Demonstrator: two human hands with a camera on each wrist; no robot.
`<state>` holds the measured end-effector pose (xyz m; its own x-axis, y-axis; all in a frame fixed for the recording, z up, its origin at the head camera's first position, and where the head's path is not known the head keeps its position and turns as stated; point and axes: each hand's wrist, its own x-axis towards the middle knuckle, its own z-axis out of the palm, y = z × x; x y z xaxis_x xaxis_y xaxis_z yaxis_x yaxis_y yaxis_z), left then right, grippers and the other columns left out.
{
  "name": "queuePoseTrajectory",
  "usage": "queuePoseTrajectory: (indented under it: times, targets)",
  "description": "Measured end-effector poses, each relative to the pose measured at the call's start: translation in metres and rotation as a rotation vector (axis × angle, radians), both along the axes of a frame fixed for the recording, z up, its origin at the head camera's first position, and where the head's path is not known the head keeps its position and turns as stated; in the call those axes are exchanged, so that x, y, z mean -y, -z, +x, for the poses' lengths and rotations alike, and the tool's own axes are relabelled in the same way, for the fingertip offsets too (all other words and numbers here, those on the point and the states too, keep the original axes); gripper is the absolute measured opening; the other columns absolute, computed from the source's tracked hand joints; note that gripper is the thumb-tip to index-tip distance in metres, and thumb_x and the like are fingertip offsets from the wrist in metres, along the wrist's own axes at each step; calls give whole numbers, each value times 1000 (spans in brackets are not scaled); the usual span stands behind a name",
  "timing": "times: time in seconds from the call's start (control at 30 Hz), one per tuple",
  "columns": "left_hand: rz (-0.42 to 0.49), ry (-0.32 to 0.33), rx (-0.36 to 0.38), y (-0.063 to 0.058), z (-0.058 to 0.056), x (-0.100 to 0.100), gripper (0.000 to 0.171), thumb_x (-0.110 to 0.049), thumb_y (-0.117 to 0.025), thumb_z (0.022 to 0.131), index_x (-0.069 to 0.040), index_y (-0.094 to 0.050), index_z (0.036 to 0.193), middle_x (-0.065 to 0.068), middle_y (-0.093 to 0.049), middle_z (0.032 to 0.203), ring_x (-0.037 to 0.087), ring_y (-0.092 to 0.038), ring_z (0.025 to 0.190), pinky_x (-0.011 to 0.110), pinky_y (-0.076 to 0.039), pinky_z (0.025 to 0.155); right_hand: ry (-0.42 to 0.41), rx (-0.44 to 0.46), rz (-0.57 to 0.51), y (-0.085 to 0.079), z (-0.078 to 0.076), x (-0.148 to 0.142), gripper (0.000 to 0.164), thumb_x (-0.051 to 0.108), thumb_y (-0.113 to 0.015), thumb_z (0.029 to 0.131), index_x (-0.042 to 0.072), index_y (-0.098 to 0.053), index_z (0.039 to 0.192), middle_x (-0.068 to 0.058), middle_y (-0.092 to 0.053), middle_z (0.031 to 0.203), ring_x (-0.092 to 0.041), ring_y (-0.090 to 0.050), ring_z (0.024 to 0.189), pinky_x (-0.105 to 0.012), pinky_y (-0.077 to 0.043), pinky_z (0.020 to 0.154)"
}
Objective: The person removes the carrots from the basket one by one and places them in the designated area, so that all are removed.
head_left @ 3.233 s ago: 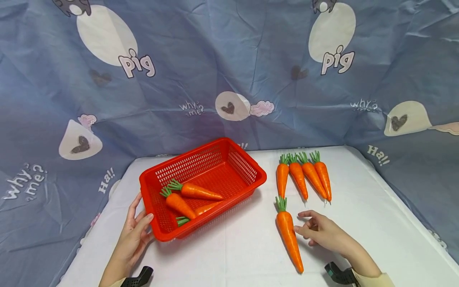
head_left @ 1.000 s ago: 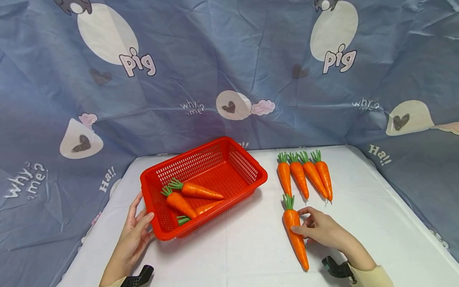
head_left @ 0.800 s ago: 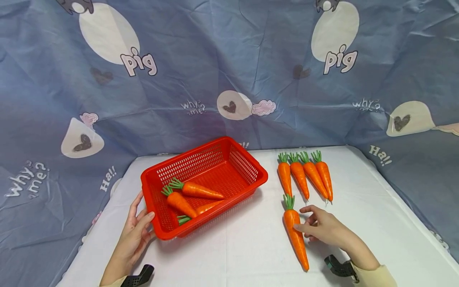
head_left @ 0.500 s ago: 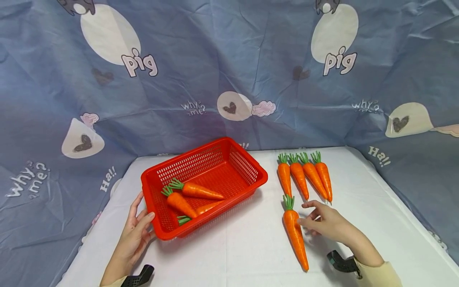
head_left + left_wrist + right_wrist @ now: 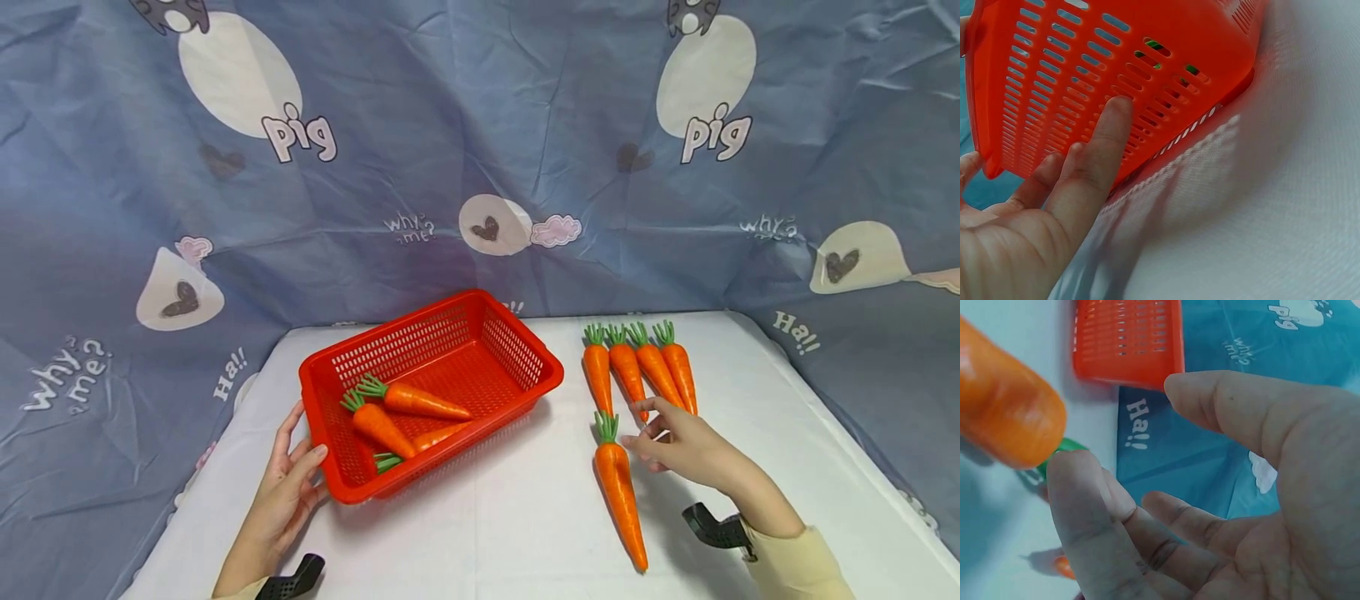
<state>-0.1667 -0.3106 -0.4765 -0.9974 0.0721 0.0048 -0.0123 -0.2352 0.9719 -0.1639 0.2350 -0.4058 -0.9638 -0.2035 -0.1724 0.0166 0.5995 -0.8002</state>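
Note:
In the head view, my left hand grips the left end of a red plastic basket, thumb at the rim. The left wrist view shows fingers against its slotted outer wall. Three carrots lie in the basket, including one carrot at its left; another is partly hidden by the near wall. My right hand, fingers loosely bent and holding nothing, hovers beside the green top of a single carrot on the white cloth. Its fingertips overlap the lower end of a carrot row in this view.
Several carrots lie side by side at the back right, green tops away, among them a leftmost carrot and a rightmost carrot. A blue printed curtain stands behind the white-covered table.
The single carrot has shifted slightly right since the oldest frame. My right hand has come off it and moved up towards the row. The left hand stays at the basket.

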Motion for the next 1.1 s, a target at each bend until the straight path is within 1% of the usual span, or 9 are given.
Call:
queuePoseTrajectory:
  times: [0.1, 0.2, 0.33, 0.53, 0.63, 0.73, 0.83, 0.93, 1.1]
  targets:
    - [-7, 1, 2, 0, 0, 0, 77, -11, -50, 113, -43, -12, 171, -13, -57, 148, 9, -70, 124, 39, -65, 91, -21, -10, -1, -5, -3, 4, 69, 30, -77, 99, -4, -47, 150, -11, -63, 98, -23, -70, 80, -28, -63, 73]
    - [-10, -2, 5, 0, 0, 0, 77, -11, -51, 113, -43, -12, 171, -13, -57, 148, 9, -70, 124, 39, -65, 91, -50, -29, -4, -10, -5, 8, 70, 31, -77, 100, -4, -46, 152, -11, -63, 98, -25, -71, 82, -29, -64, 74]
    - [-21, -6, 16, -1, -1, 0, 77, -12, -52, 113, -43, -13, 171, -13, -56, 149, 8, -69, 124, 39, -64, 92, -66, -41, -10, -15, -9, 13, 69, 31, -77, 99, -3, -47, 151, -11, -62, 98, -27, -71, 85, -32, -65, 74]
    - [-29, -15, 23, -1, -1, -1, 76, -13, -52, 113, -43, -13, 171, -14, -57, 148, 9, -69, 124, 39, -65, 91, -84, -56, 22, -22, -17, 21, 67, 31, -78, 99, -2, -49, 150, -11, -64, 100, -25, -71, 82, -34, -66, 74]
    - [-30, -21, 27, -1, 0, -1, 77, -14, -52, 113, -44, -12, 171, -15, -57, 147, 8, -70, 123, 39, -65, 90, -97, -63, 28, -25, -19, 25, 66, 32, -78, 99, -1, -50, 149, -11, -64, 102, -22, -70, 80, -37, -67, 74]
    - [-36, -27, 30, 0, 0, -1, 77, -14, -52, 113, -45, -12, 170, -16, -57, 147, 8, -70, 123, 39, -65, 90, -118, -64, 20, -26, -22, 29, 64, 31, -78, 99, 0, -51, 148, -12, -66, 103, -23, -70, 82, -41, -67, 76]
    - [-39, -31, 38, 0, 1, -1, 76, -14, -53, 113, -45, -13, 170, -16, -57, 147, 7, -70, 122, 38, -65, 90, -137, -69, 21, -28, -25, 33, 60, 31, -78, 99, 1, -53, 145, -11, -67, 100, -25, -71, 83, -43, -67, 77]
    - [-38, -33, 45, 0, 0, -1, 76, -15, -53, 113, -45, -13, 170, -16, -56, 147, 7, -70, 122, 38, -65, 91, -154, -75, 25, -31, -29, 37, 58, 32, -78, 99, 3, -54, 144, -10, -68, 99, -26, -72, 83, -41, -66, 78]
    - [-28, -17, 16, 0, 0, 0, 77, -12, -52, 112, -43, -12, 171, -13, -56, 150, 8, -69, 125, 39, -64, 91, -171, -83, 37, -36, -39, 45, 60, 33, -77, 99, 3, -55, 146, -12, -68, 105, -28, -72, 82, -42, -65, 79]
